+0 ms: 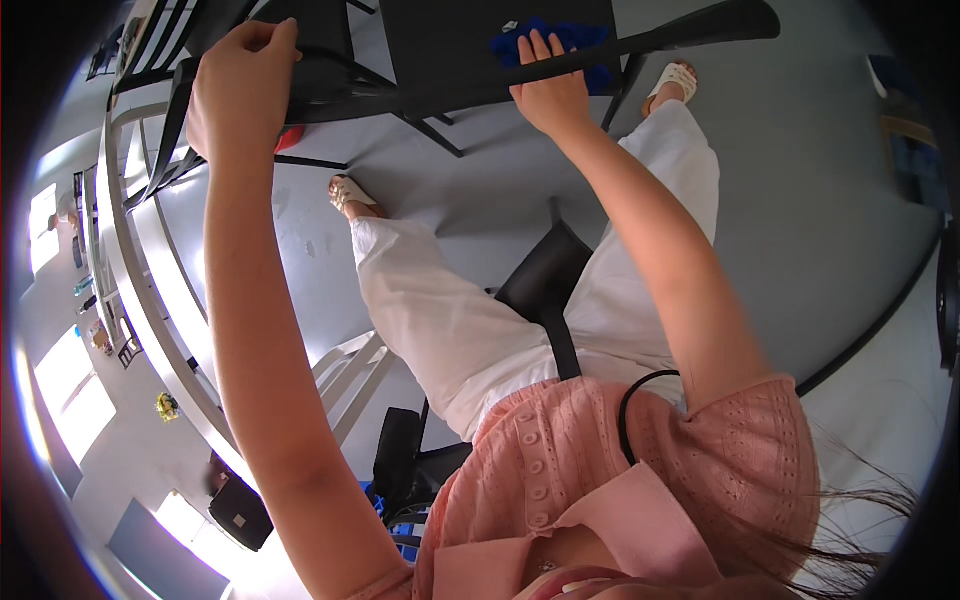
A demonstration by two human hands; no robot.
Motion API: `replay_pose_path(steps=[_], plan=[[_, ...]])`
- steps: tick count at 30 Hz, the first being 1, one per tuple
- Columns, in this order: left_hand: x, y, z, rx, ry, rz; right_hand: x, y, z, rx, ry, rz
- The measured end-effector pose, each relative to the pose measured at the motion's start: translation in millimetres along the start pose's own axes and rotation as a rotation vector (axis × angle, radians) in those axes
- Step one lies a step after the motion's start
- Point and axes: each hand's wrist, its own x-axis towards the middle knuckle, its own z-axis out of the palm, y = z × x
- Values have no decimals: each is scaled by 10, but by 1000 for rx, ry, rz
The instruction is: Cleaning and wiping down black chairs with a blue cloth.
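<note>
My left hand (238, 90) is closed at the left end of a black chair's back rail (450, 92), its fingers curled. That long rail slants up to the right across the upper part of the view. Beyond it, my right hand (553, 98) lies on a bunched blue cloth (512, 46), fingers stretched out and slightly apart. The cloth rests on the chair's flat black seat (440, 35), near its right edge. The rail crosses in front of my right fingers and hides part of them.
Another black chair (305, 70) stands close by at the upper left, with a red object (290, 137) under it. A white curved frame (125, 250) runs along the left. A black strap with a dark pouch-like piece (548, 270) hangs between my legs over the grey floor (800, 200).
</note>
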Motion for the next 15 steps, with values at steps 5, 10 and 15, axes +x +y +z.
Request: replay_pose_path(steps=[5, 10, 15], plan=[[-2, 21, -21, 14, -3, 5, 243, 513, 256, -227, 170, 200], [-76, 123, -38, -57, -44, -55, 445, 508, 179, -375, 92, 430], [-48, 25, -21, -47, 46, 4, 212, 429, 116, -216, 64, 317]])
